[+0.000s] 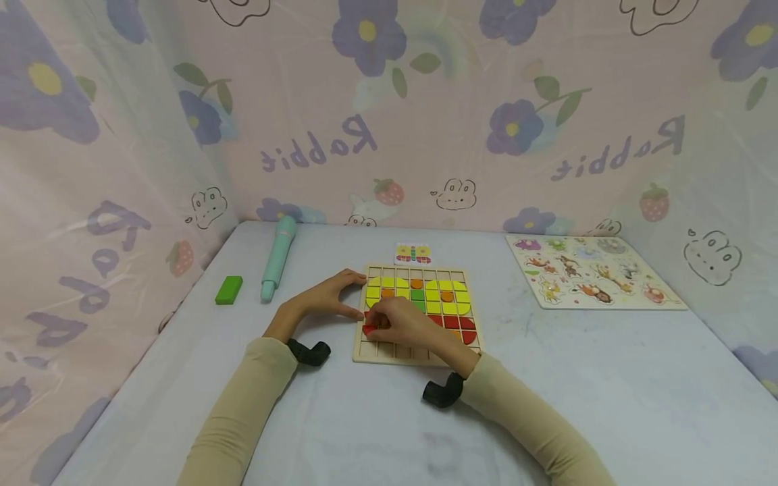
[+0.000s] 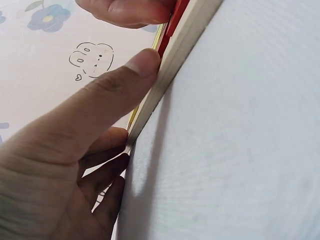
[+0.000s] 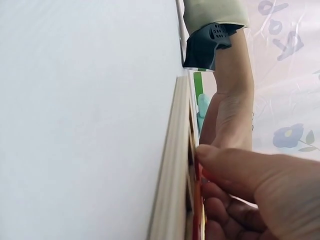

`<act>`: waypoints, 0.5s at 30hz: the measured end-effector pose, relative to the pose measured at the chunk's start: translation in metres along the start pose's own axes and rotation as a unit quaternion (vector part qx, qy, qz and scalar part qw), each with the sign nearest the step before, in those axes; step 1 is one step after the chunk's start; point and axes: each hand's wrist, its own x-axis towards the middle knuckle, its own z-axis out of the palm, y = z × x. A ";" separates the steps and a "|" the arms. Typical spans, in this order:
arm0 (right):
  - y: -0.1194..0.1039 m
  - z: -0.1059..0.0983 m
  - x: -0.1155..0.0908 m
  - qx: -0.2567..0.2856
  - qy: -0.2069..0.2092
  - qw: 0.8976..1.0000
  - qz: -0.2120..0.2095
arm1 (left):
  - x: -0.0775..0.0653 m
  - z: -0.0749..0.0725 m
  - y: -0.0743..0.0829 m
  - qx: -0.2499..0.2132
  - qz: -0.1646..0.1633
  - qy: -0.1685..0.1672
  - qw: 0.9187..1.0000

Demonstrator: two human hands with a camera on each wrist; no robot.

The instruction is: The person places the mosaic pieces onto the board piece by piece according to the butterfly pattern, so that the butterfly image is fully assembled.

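A square wooden grid board lies on the table, filled partly with yellow, green, orange and red tiles. My right hand reaches across its lower left and pinches a small red tile between thumb and fingers. That red tile shows as tilted up at the board's edge in the left wrist view. Beside the board's left edge is my left hand, thumb and fingertips against the rim, fingers loosely extended. The right hand covers several tiles in the middle and lower left.
A small pattern card stands behind the board. To the left are a green block and a mint-coloured microphone-shaped stick. An animal puzzle board lies at the right. Patterned curtains enclose the back and sides.
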 end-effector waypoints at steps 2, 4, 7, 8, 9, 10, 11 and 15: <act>0.000 0.001 0.000 -0.001 0.000 1.000 0.001 | 0.000 0.000 0.000 0.001 -0.001 0.000 1.000; 0.000 0.001 0.000 0.001 -0.001 1.000 0.003 | 0.000 0.000 0.000 0.001 0.001 0.000 1.000; -0.001 0.000 0.000 0.002 -0.003 1.000 0.007 | 0.000 0.000 0.000 0.003 0.001 0.001 1.000; -0.001 0.000 0.000 0.002 -0.003 1.000 0.008 | 0.000 0.000 0.000 0.003 0.001 0.001 1.000; -0.001 0.000 0.000 0.002 -0.003 1.000 0.009 | 0.000 0.000 0.000 0.004 0.001 0.001 1.000; -0.002 -0.001 0.000 0.000 -0.003 1.000 0.010 | 0.000 0.000 0.000 0.004 0.002 0.001 1.000; -0.002 -0.001 0.000 0.001 -0.002 1.000 0.010 | 0.000 -0.001 -0.001 0.004 0.003 0.001 1.000; -0.001 -0.005 -0.001 0.024 0.002 1.000 0.015 | 0.000 0.000 -0.002 0.003 0.005 0.000 1.000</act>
